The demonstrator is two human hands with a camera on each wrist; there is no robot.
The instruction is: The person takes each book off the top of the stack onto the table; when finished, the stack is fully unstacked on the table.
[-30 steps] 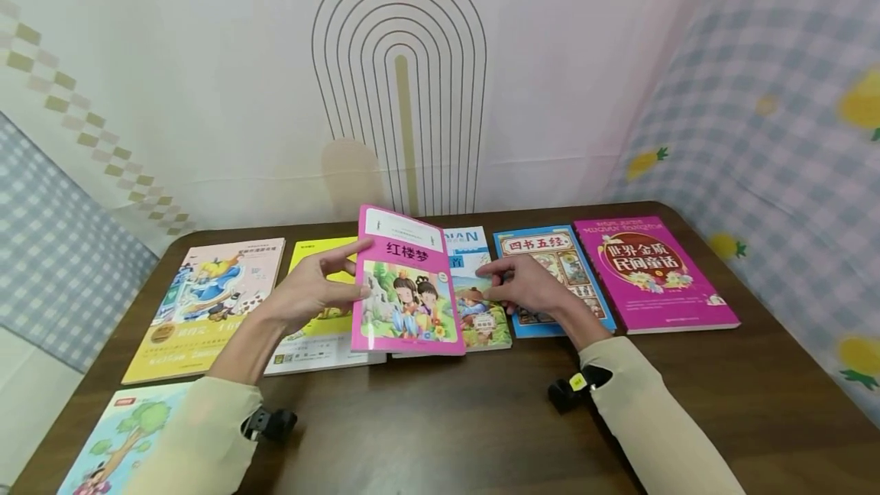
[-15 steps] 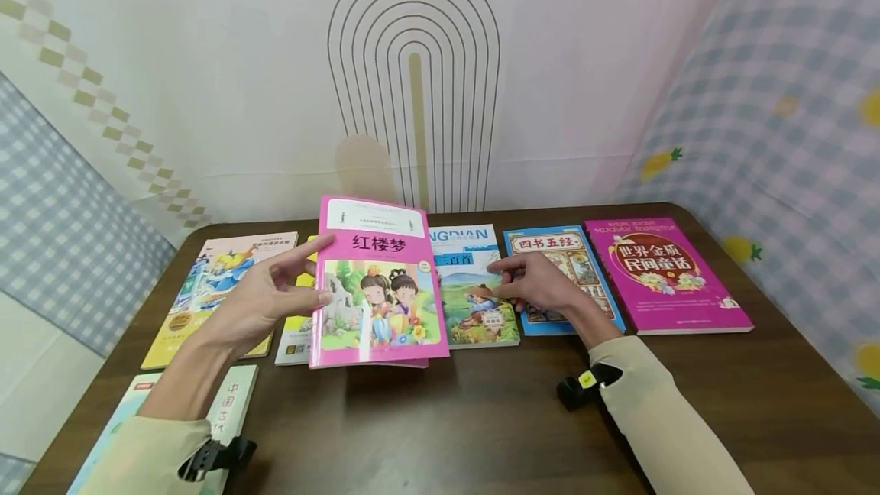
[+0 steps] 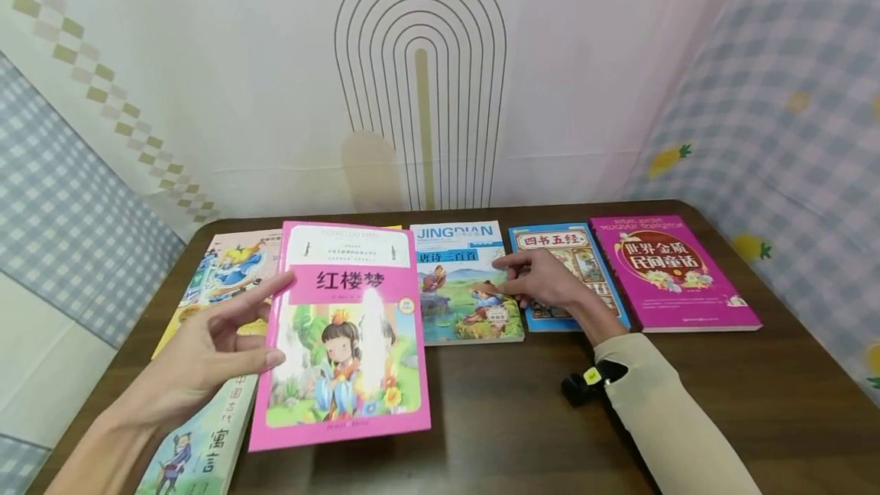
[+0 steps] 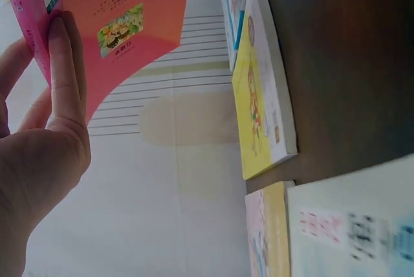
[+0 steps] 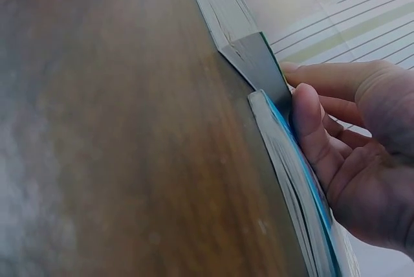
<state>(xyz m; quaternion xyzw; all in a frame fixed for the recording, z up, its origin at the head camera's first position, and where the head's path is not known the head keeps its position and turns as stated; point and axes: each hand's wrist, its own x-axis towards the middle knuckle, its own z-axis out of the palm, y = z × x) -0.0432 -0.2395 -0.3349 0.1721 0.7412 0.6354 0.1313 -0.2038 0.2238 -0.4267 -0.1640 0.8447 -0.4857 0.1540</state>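
My left hand (image 3: 199,361) grips the left edge of a pink-bordered book (image 3: 344,266), thumb on the front cover and other fingers behind. It hangs above the table, tilted toward the camera. In the left wrist view its orange-pink back cover (image 4: 152,5) shows, with my fingers (image 4: 65,76) pressed against it. On the table lies a book with a blue-and-white heading and a landscape picture (image 3: 454,289). At its right edge, my right hand (image 3: 546,285) pinches the cover (image 5: 259,60), which is lifted slightly in the right wrist view.
Right of that are a blue-bordered book (image 3: 571,250) and a magenta book (image 3: 677,273). A pink-and-yellow book (image 3: 234,266) and a pale green book (image 3: 199,449) lie left. The yellow book (image 4: 249,109) is mostly hidden in the head view. All rest on a dark wooden table (image 3: 516,434).
My left hand has carried the pink-bordered book left and nearer the camera, uncovering the landscape-picture book. My right hand has stayed at that book's right edge.
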